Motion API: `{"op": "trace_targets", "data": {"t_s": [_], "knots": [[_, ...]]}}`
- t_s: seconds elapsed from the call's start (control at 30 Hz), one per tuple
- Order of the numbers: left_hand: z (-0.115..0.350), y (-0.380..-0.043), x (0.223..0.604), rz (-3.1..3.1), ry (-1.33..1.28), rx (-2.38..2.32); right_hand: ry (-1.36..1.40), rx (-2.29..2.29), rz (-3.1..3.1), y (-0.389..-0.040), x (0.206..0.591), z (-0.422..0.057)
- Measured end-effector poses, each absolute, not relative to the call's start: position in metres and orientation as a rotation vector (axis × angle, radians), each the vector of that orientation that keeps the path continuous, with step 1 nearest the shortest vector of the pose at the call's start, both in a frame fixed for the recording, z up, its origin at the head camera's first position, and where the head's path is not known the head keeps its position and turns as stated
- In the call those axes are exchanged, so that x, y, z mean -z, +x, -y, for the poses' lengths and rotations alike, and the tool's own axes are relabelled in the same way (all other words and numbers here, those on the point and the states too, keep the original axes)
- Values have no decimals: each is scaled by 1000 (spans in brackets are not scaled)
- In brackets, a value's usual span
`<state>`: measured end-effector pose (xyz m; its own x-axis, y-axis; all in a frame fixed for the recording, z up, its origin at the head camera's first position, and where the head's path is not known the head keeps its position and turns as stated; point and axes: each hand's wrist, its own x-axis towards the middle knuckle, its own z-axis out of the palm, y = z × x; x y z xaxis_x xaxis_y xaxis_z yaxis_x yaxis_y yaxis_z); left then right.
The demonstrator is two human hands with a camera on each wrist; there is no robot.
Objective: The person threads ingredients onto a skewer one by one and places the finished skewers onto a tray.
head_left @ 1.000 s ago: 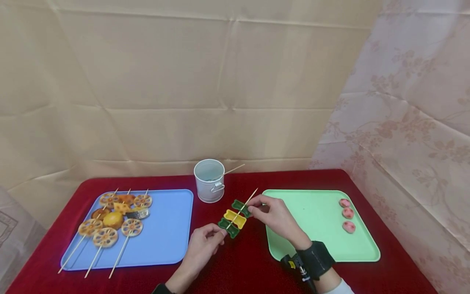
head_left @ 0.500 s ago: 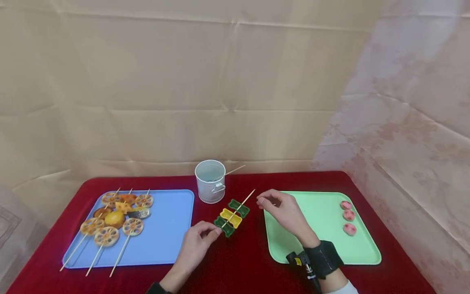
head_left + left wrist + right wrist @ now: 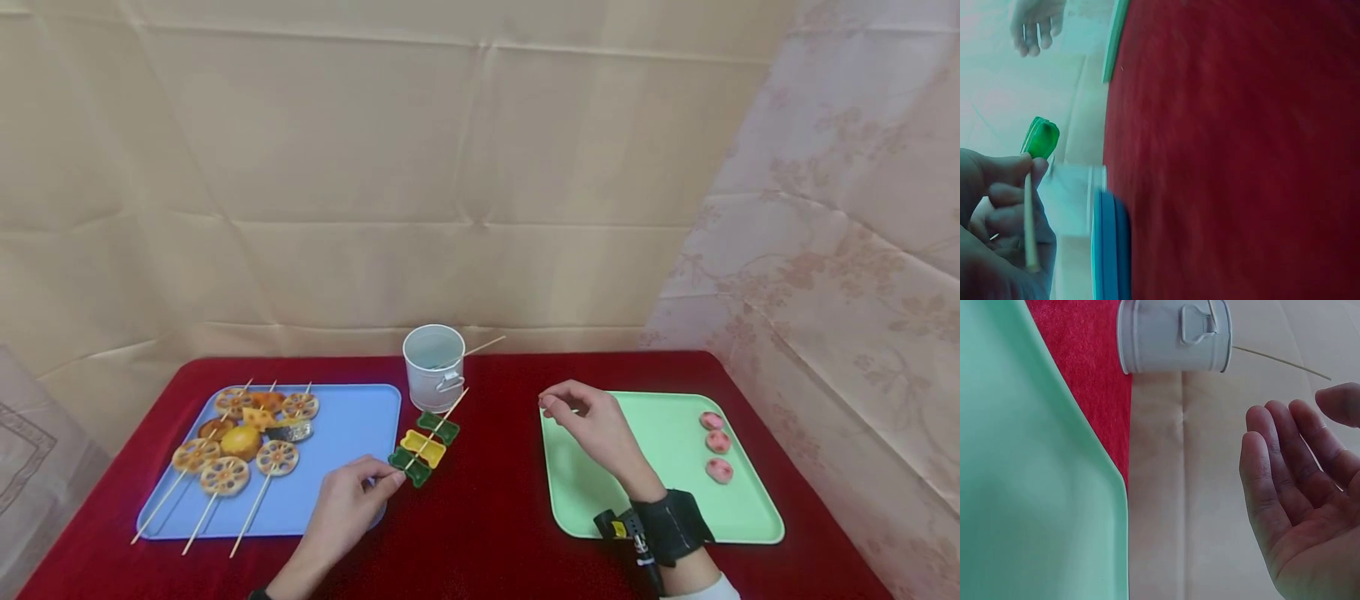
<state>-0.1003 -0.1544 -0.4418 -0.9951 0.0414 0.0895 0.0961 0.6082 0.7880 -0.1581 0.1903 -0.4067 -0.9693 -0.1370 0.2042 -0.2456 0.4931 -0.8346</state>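
Note:
My left hand pinches the bare stick end of a skewer between thumb and fingers. Threaded on it are two green pieces with a wavy-edged yellow piece between them, and its pointed tip slants up and right in front of the bucket. From the left wrist, the stick's lower end shows along the palm, with a green piece beyond the fingertips. Over the left side of the green tray, my right hand holds nothing; its loosely bent fingers show in the right wrist view.
Several finished skewers with lotus root slices lie on the blue tray at left. A small white bucket with a stick leaning out stands at the back. Three pink pieces sit on the green tray.
My right hand has let go of the top green piece and drawn back right. The left hand has carried the skewer leftward, toward the blue tray.

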Motion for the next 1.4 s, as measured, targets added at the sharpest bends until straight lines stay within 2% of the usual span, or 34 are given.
{"op": "trace_targets", "data": {"t_s": [0.33,0.73,1.4], "knots": [[193,-96,443,2854,-9,1148,330,-1496,2631,-159,407,-191],[233,-107,434,2955,145,1046,325,-1465,2658,-158,409,-190],[247,-124,438,3061,241,954,345,-1472,2680,-158,409,-190]]}}
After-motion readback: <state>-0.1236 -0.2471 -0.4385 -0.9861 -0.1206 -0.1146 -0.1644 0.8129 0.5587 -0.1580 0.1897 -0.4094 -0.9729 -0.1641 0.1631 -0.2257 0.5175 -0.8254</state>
